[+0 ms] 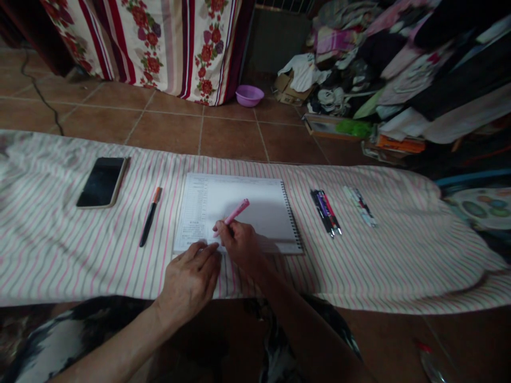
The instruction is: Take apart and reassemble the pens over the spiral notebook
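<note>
A spiral notebook (255, 197) lies open on the striped cloth, its wire binding along the right side and a printed strip down the left. My right hand (240, 239) is closed around a pink pen (238, 210), whose lower end points down at the page. Flat on the notebook's lower left edge rests my left hand (194, 274), fingers stretched out close to the right hand and holding nothing. Any marks under the pen are too small to make out.
Left of the notebook lie a black marker with an orange end (149, 218) and a phone (102, 182). To the right are several pens (326, 213) and a group of pale pens (360, 206). A purple basin (249, 96) sits on the tiled floor beyond.
</note>
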